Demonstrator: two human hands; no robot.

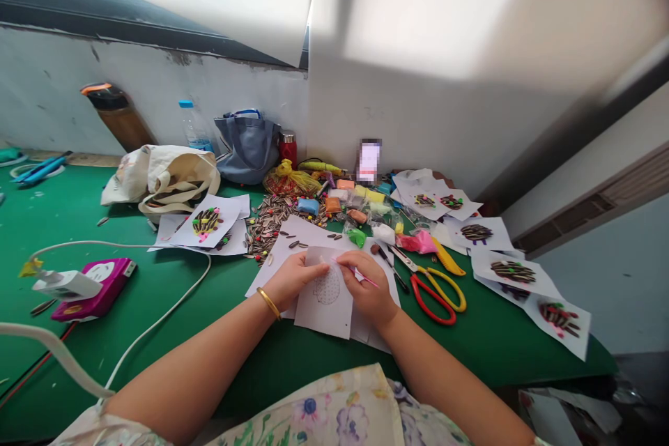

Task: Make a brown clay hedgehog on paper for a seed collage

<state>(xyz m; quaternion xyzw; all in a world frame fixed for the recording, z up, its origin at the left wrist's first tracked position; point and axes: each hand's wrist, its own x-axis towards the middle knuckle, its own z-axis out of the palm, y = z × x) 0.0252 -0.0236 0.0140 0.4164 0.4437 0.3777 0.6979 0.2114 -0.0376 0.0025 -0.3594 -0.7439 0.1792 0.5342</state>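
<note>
My left hand (293,282), with a gold bangle at the wrist, is closed on a small sheet of white paper (323,317). Its thumb lies across the upper part of the sheet. On the sheet is a grey oval drawing (327,290) filled with small marks. Opposite, my right hand (368,283) pinches a thin pink stick (370,281) near the sheet's upper edge. Whether those fingertips also press on the paper I cannot tell. Beneath both hands lie larger white sheets (277,244) with a few sunflower seeds (299,244) on them.
Red-and-yellow scissors (433,298), a yellow cutter (448,257) and a brush (389,266) lie right of my hands. Beyond are piled seeds (269,219), coloured clay packs (333,205) and a phone (368,161). Seed-decorated cards (515,272) flank both sides; a white cable (162,313) crosses the left.
</note>
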